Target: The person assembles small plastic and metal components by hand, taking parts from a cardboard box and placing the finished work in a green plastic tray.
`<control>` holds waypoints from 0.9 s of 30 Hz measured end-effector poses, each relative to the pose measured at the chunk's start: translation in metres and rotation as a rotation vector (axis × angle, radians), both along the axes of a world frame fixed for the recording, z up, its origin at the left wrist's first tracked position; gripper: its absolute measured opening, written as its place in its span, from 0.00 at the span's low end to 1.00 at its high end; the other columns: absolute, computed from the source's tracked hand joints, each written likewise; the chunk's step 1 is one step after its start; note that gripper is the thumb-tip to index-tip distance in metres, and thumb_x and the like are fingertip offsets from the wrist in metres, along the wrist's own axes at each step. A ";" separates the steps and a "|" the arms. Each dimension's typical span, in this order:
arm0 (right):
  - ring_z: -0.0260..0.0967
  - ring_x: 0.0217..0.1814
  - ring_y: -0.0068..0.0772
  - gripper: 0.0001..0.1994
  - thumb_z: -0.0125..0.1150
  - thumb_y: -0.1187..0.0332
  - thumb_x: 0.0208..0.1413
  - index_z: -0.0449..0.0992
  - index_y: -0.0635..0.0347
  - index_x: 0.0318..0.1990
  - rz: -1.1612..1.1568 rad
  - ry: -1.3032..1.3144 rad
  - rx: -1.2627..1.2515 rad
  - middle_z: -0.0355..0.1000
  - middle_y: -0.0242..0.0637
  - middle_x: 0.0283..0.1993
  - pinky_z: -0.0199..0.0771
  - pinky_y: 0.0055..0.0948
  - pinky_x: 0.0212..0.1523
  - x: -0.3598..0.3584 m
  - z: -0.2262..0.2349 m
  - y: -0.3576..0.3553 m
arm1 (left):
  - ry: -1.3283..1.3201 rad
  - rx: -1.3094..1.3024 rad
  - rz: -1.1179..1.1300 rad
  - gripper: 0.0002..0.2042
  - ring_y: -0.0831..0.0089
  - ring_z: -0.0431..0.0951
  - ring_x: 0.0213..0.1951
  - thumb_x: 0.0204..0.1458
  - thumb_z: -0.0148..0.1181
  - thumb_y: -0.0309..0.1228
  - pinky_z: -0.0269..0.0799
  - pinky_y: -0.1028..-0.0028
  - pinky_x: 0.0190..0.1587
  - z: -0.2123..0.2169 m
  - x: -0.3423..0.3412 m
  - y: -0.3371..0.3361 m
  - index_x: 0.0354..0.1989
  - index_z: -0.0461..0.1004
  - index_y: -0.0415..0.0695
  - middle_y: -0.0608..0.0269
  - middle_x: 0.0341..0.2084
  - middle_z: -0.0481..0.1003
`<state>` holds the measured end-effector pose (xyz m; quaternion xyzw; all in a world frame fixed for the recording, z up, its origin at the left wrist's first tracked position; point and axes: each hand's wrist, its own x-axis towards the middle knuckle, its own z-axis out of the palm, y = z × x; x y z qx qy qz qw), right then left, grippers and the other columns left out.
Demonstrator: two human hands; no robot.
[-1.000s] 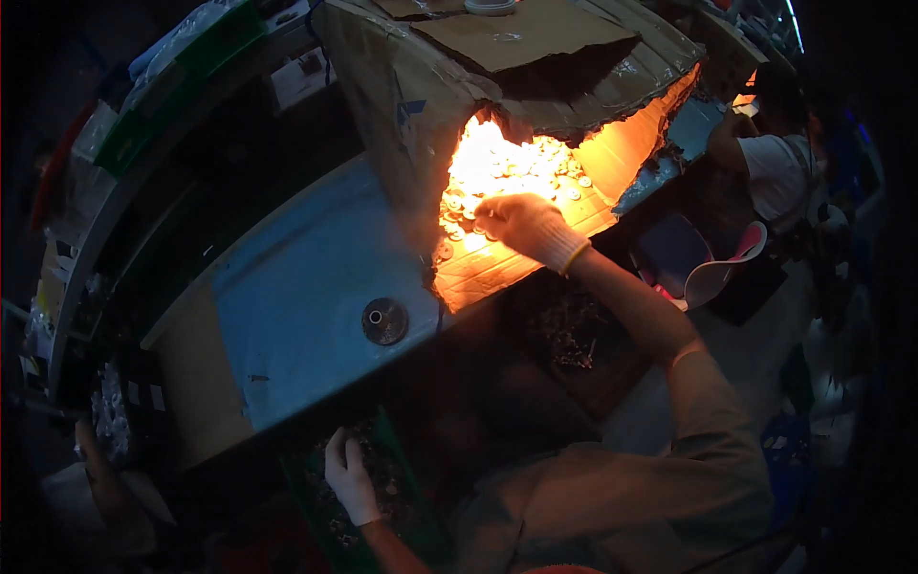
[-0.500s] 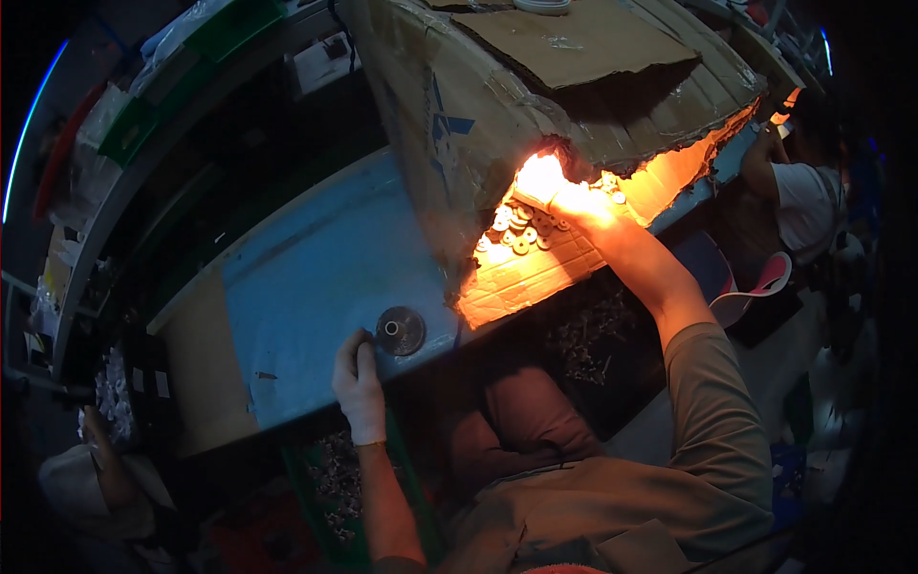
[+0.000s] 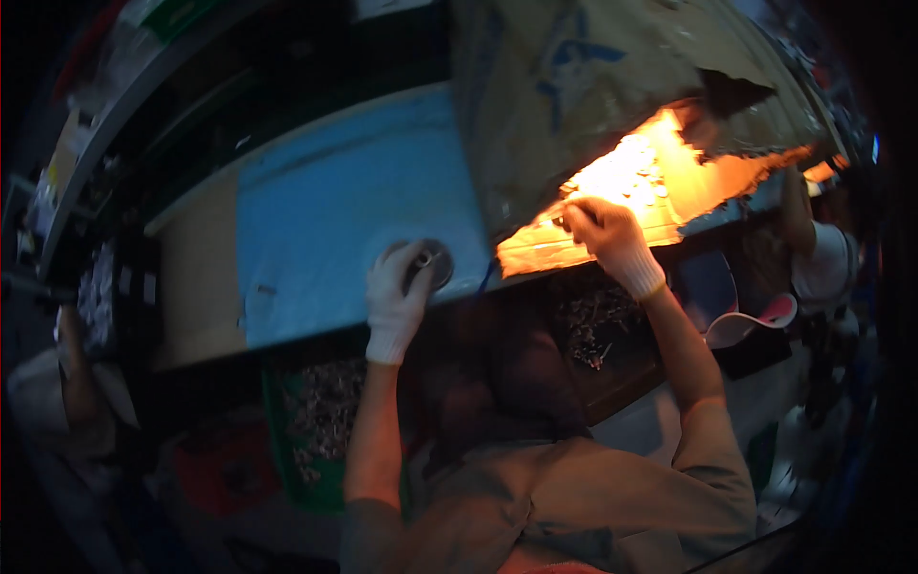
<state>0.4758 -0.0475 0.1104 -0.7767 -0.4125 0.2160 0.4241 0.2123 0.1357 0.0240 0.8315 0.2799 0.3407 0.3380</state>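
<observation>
My left hand (image 3: 394,297), in a white glove, lies over the left side of a round dark disc (image 3: 442,270) on the blue bench mat. Its thumb and forefinger close in at the small pale ring in the disc's middle; whatever they pinch is too small to make out. My right hand (image 3: 617,251), also gloved, is at the lower edge of the torn cardboard box opening. Its fingers are curled together, and a small dark thing may be in them. Behind it, small round parts (image 3: 643,167) lie in bright orange light, mostly washed out by glare.
The cardboard box (image 3: 535,105) stands on the right of the blue mat (image 3: 354,191). Below the bench edge are a green crate (image 3: 277,421) of small metal parts and a dark tray (image 3: 622,368) of pins. Other people sit at far left and right; a chair (image 3: 712,287) stands right.
My right hand has come out of the lit box to its lower edge, its fingers now curled. My left hand has moved from beside the disc onto it. The view has shifted.
</observation>
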 end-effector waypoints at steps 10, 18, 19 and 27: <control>0.80 0.42 0.48 0.10 0.62 0.66 0.64 0.80 0.63 0.45 0.022 -0.251 0.280 0.80 0.47 0.40 0.80 0.39 0.45 -0.132 -0.042 0.090 | -0.023 0.064 0.000 0.26 0.51 0.75 0.58 0.51 0.69 0.34 0.65 0.57 0.63 -0.009 0.004 0.004 0.60 0.76 0.43 0.51 0.54 0.77; 0.79 0.43 0.50 0.09 0.59 0.66 0.65 0.79 0.62 0.45 0.058 -0.444 0.180 0.79 0.47 0.41 0.79 0.42 0.46 -0.135 -0.057 0.097 | -0.073 0.093 -0.038 0.27 0.51 0.75 0.57 0.51 0.68 0.35 0.67 0.56 0.61 -0.011 -0.002 -0.002 0.61 0.75 0.43 0.51 0.53 0.78; 0.79 0.43 0.50 0.09 0.59 0.66 0.65 0.79 0.62 0.44 0.046 -0.418 0.190 0.79 0.47 0.41 0.79 0.42 0.46 -0.136 -0.054 0.094 | -0.077 0.087 -0.027 0.26 0.52 0.76 0.57 0.52 0.68 0.35 0.67 0.57 0.61 -0.011 -0.001 -0.003 0.60 0.76 0.43 0.51 0.53 0.78; 0.80 0.45 0.46 0.08 0.65 0.72 0.60 0.81 0.59 0.46 0.044 -0.239 0.155 0.80 0.45 0.42 0.81 0.36 0.47 -0.141 -0.072 -0.011 | -0.027 0.120 0.022 0.16 0.51 0.79 0.52 0.61 0.64 0.37 0.72 0.58 0.58 -0.015 0.014 0.003 0.52 0.80 0.39 0.47 0.49 0.80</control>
